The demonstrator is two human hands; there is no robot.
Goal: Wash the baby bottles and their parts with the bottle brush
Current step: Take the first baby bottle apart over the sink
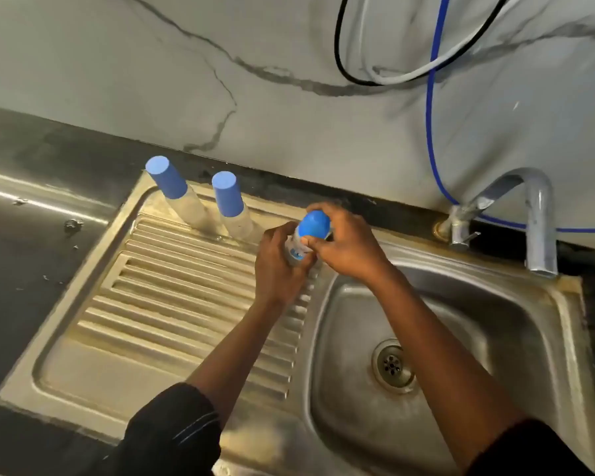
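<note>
- Stainless-steel drainboard [172,304] under a marble-veined wall [152,80]: a person holds a baby bottle [298,250] just above the ridged steel, where the board meets the sink basin [478,321].
- Small and clear-bodied, with a blue cap [313,225] and a printed label, the bottle looks like light, stiff plastic. It should stand a firm squeeze but would turn slippery once wet or soapy.
- Its straight body offers the surest hold, and the cap's sides are the place to grip for pulling or twisting it off.
- The left hand [277,269] wraps the body from the left, fingers curled close around it.
- The right hand [349,243] arches over the top, thumb and fingers pinching the cap's rim, apparently to open it.
- Both forearms reach forward from dark sleeves [176,431], the right crossing above the basin.
- Two more capped bottles [182,197] stand side by side at the drainboard's back edge, the nearer one just left of the hands.
- A steel tap [540,218] bends over the basin; no running water can be made out.
- Blue, black and white hoses [430,115] loop down the wall behind it.
- No bottle brush is in view.
</note>
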